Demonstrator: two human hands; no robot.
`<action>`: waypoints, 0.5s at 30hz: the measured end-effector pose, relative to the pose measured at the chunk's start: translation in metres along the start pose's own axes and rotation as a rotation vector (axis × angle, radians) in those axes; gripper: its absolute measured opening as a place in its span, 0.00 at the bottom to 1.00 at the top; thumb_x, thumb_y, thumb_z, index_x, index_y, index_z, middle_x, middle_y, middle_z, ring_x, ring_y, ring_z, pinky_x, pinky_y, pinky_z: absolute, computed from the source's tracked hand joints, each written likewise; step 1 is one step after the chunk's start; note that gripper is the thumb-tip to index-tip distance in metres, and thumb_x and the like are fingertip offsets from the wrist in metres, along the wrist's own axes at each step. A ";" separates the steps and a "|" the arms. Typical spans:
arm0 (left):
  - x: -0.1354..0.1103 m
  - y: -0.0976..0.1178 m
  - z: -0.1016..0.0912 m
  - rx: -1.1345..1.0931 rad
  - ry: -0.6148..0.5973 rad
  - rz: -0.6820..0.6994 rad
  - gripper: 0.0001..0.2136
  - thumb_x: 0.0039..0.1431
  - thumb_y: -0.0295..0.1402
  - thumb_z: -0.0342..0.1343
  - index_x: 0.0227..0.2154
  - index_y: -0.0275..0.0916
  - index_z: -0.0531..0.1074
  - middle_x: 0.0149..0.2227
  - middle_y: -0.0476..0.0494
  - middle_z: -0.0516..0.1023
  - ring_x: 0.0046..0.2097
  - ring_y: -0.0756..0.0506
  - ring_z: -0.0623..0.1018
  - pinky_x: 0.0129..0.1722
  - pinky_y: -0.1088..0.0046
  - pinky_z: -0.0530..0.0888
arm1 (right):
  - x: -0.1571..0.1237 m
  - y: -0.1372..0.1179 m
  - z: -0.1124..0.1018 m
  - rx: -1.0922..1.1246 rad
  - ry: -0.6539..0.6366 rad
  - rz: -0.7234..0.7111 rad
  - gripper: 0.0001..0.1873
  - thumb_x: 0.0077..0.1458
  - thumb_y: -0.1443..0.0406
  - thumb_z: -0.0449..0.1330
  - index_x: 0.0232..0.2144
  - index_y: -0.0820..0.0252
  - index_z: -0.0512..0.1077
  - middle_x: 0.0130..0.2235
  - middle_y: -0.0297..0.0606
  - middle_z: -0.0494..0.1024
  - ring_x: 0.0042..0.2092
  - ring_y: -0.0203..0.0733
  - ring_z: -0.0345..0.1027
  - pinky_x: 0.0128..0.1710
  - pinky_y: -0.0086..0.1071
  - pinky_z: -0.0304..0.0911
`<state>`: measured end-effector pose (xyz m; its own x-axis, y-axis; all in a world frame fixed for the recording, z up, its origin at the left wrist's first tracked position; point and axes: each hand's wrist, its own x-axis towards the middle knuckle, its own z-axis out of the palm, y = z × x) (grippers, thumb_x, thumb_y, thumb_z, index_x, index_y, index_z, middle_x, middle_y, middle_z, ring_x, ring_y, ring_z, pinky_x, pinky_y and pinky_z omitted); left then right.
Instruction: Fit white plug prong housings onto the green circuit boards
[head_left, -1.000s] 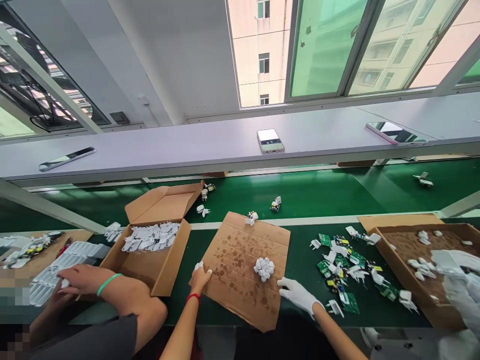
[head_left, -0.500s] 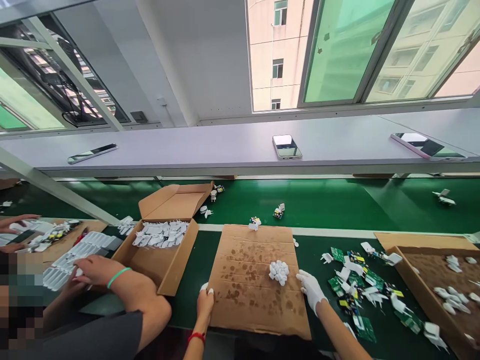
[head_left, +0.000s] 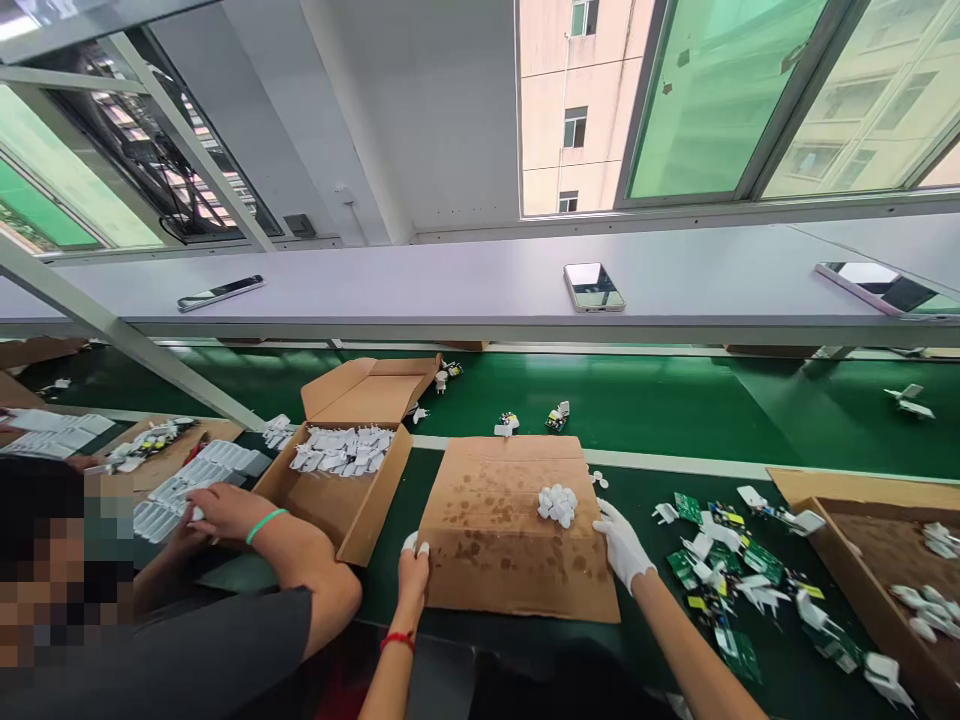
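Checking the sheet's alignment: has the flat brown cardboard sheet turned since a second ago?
Yes. The flat brown cardboard sheet has rotated; its far edge now runs parallel to the white belt strip.

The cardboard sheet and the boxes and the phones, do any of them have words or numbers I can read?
None can be read.
Cardboard sheet: only brown stains.
Open box: plain sides.
Phones on the shelf: screens show glare only.
Green circuit boards: any markings too small to read.

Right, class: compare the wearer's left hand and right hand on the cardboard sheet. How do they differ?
The left hand is bare apart from white fingertip covers and a red wrist band; the right hand wears a full white glove. The left hand grips the cardboard sheet at its left edge, the right hand at its right edge. Both touch the sheet.
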<state>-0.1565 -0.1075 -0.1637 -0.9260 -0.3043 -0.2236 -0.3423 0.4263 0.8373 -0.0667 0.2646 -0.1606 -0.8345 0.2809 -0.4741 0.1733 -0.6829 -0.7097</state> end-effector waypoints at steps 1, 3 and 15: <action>-0.010 -0.010 -0.003 -0.001 0.005 -0.016 0.13 0.56 0.26 0.47 0.42 0.32 0.72 0.45 0.32 0.79 0.47 0.40 0.78 0.52 0.60 0.73 | -0.008 0.008 -0.005 0.012 -0.011 0.013 0.27 0.25 0.71 0.63 0.36 0.57 0.74 0.34 0.41 0.83 0.39 0.57 0.77 0.43 0.47 0.71; -0.029 -0.028 -0.009 -0.003 0.012 -0.047 0.13 0.54 0.27 0.47 0.41 0.31 0.72 0.45 0.31 0.80 0.47 0.39 0.78 0.51 0.62 0.74 | -0.022 0.022 -0.015 0.023 -0.029 0.033 0.27 0.27 0.71 0.63 0.38 0.56 0.74 0.34 0.41 0.83 0.40 0.57 0.78 0.42 0.47 0.71; -0.035 -0.052 -0.016 0.204 0.139 -0.189 0.08 0.51 0.30 0.48 0.28 0.37 0.72 0.32 0.36 0.81 0.43 0.36 0.80 0.47 0.58 0.76 | -0.022 0.030 -0.010 -0.366 0.030 0.042 0.27 0.29 0.64 0.57 0.38 0.59 0.75 0.35 0.40 0.83 0.40 0.51 0.76 0.44 0.42 0.69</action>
<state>-0.1043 -0.1324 -0.1914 -0.8171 -0.5020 -0.2835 -0.5441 0.5091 0.6669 -0.0377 0.2451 -0.1767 -0.8080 0.2814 -0.5177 0.3870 -0.4092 -0.8263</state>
